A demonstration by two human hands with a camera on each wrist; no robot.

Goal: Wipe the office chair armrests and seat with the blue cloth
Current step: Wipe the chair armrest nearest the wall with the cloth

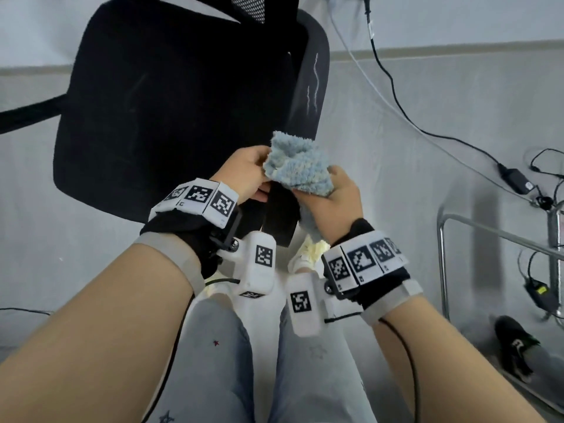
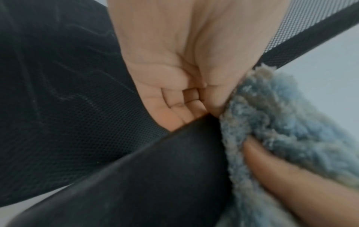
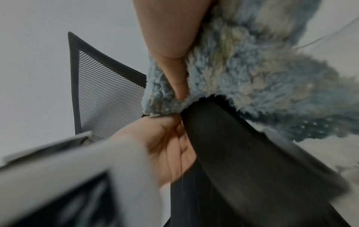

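Note:
A fluffy blue cloth (image 1: 299,166) is bunched over the front part of the chair's black armrest (image 1: 314,87), whose near end shows below the hands. My left hand (image 1: 247,172) pinches the cloth's left edge, fingers curled; the left wrist view shows the hand (image 2: 174,92) against the cloth (image 2: 281,122) and the armrest (image 2: 155,176). My right hand (image 1: 332,193) grips the cloth from the right, with the cloth (image 3: 252,76) wrapped over the armrest (image 3: 242,153). The black seat (image 1: 168,102) lies to the left, untouched.
The mesh backrest (image 1: 244,7) rises at the top. Cables (image 1: 396,96) and a power adapter (image 1: 515,178) lie on the floor to the right, next to a metal frame (image 1: 488,230) and a black shoe (image 1: 515,343). My legs (image 1: 213,361) are directly below.

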